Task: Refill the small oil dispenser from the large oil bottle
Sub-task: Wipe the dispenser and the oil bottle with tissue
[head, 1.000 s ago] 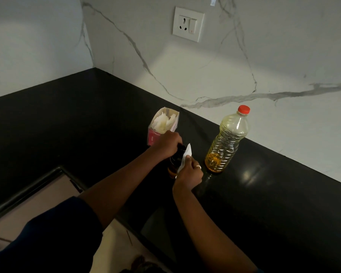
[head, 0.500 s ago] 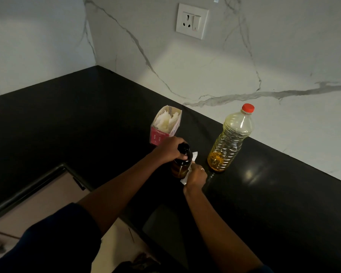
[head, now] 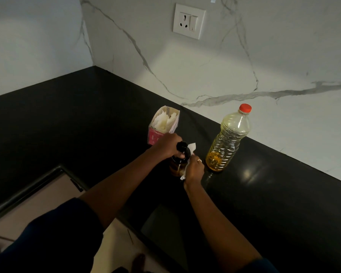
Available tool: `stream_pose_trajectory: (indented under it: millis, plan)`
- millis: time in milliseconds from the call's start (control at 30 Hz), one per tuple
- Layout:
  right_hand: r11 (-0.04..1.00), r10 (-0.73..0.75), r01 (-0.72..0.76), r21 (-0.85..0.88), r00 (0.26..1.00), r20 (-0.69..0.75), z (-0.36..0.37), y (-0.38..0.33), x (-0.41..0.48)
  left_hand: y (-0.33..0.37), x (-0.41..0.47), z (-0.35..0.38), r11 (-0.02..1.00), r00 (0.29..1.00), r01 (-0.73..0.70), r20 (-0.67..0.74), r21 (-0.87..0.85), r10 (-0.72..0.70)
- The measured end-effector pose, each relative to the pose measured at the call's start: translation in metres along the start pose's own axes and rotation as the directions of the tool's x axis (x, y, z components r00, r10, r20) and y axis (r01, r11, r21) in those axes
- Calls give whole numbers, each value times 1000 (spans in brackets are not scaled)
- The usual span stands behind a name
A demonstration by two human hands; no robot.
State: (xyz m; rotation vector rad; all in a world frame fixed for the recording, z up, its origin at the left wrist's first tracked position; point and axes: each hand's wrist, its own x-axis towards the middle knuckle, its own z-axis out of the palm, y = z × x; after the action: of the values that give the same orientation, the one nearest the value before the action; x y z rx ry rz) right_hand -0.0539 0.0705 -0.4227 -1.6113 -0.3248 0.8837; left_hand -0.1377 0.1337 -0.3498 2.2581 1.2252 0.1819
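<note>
The small dark oil dispenser (head: 178, 166) stands on the black counter (head: 87, 119) with its black top on. My left hand (head: 168, 143) grips its neck from the left. My right hand (head: 194, 169) holds a white tissue (head: 192, 147) against the dispenser's right side. The large clear oil bottle (head: 229, 138), with a red cap and a little yellow oil at the bottom, stands upright just to the right, apart from both hands.
An open pink tissue box (head: 161, 127) stands behind the dispenser. The marble wall carries a socket plate (head: 189, 21). The counter edge drops off at the lower left, near a pale drawer front (head: 37, 201).
The tissue and my right hand slid down the dispenser's side, then back up a little. My left hand stayed on the neck. The large bottle has not moved.
</note>
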Motion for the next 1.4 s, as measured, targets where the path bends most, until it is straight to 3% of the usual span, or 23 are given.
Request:
stream_pose_trajectory:
  millis: [200, 333, 433, 533, 667, 800, 867, 967, 1033, 1100, 1267, 1400]
  plan:
    - [991, -83, 100, 88, 981, -177, 3, 10, -23, -1, 2, -1, 1000, 1000, -20, 16, -2, 20]
    - [991, -86, 92, 92, 994, -65, 3, -4, -14, -1, 3, -4, 1000, 998, -24, 53, 1, 24]
    - [998, 3, -10, 70, 996, 90, 1, -3, 3, -1, 4, -6, 999, 996, -33, 77, -15, 34]
    - [996, 86, -91, 23, 986, 144, -5, 5, 11, -1, 5, -6, 999, 995, -32, 95, -11, 33]
    - [987, 132, -133, 85, 991, 11, -7, 16, -6, -2, 8, -6, 999, 991, -30, 127, -22, 32]
    - [977, 1, 9, 212, 999, -47, -6, 9, -15, -5, 10, -9, 999, 990, -45, 135, -18, 47]
    - [947, -45, 41, 318, 999, 5, -7, 4, -9, -6, 10, -10, 999, 988, -48, 145, -26, 51]
    - [936, -55, -27, 352, 974, 219, -6, -2, 6, -4, 11, -11, 998, 986, -50, 158, -22, 53]
    - [968, -11, -83, 237, 928, 371, -6, -2, 14, -3, 10, -11, 998, 986, -54, 159, -13, 55]
    - [990, 35, -90, 111, 905, 424, -7, -1, 21, -3, 10, -11, 998, 985, -56, 164, -2, 56]
    - [990, 107, -132, 40, 918, 382, -7, -5, 23, -3, 11, -9, 999, 989, -35, 147, 3, 34]
    - [978, 36, -80, 193, 974, 222, -1, -3, 12, -1, 10, -6, 1000, 994, -14, 110, 1, 14]
